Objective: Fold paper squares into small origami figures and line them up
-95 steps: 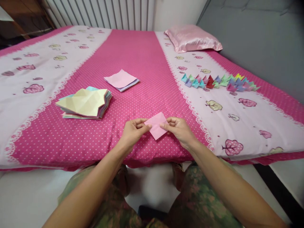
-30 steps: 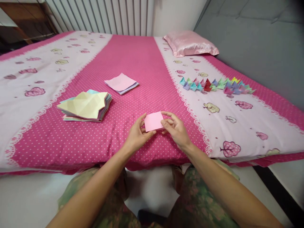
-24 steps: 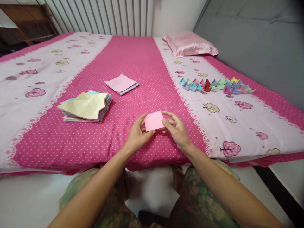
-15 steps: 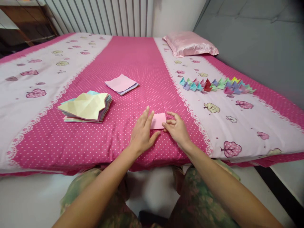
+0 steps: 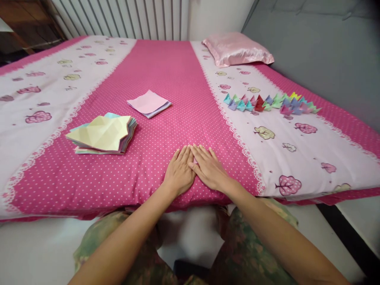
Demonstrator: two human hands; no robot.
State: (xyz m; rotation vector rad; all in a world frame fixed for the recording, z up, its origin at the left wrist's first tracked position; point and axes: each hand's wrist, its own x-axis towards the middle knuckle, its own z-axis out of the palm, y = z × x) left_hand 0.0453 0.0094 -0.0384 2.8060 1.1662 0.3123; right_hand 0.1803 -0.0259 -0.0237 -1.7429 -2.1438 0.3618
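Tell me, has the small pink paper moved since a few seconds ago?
Yes. It went from held above the bedspread down flat onto it, now almost hidden under the left hand and right hand.

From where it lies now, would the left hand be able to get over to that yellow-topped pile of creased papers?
Probably yes. The left hand lies flat on the bed beside the right hand. Only open bedspread shows between it and the creased paper pile, nothing in the way; the arm looks bent enough to stretch.
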